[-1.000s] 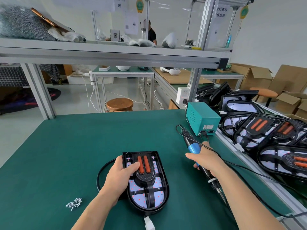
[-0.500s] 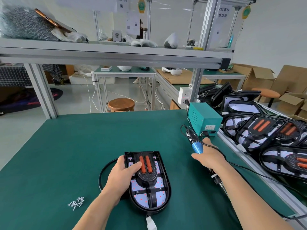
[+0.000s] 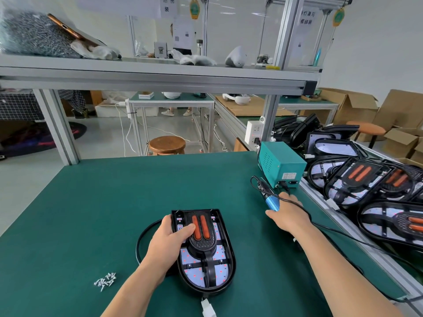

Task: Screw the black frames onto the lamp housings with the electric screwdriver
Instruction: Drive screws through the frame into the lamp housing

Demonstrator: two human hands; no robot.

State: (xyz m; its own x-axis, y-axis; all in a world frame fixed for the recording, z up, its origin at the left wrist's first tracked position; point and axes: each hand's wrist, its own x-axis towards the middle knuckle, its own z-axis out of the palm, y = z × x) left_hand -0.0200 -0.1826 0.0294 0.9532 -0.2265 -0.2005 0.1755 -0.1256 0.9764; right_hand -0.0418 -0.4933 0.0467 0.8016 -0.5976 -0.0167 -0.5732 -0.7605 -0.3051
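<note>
Under the left hand [image 3: 168, 242], which clasps its upper-left edge with the thumb on the black frame [image 3: 202, 245], the lamp housing [image 3: 232, 264] lies flat on the green table [image 3: 103, 202]. Right of that grip the right hand [image 3: 288, 217], curled round the electric screwdriver [image 3: 271, 202], has swung it outward and down toward the teal power box [image 3: 283, 167] since a second ago; likely parking it, this unit done. Far right, open cardboard boxes [image 3: 357, 106], contents unseen; screws [image 3: 105, 279] lie loose, left of the grip.

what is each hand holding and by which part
The right hand grips the screwdriver around its blue body. The left hand holds the lamp at its upper left edge, thumb across the black frame.
</note>
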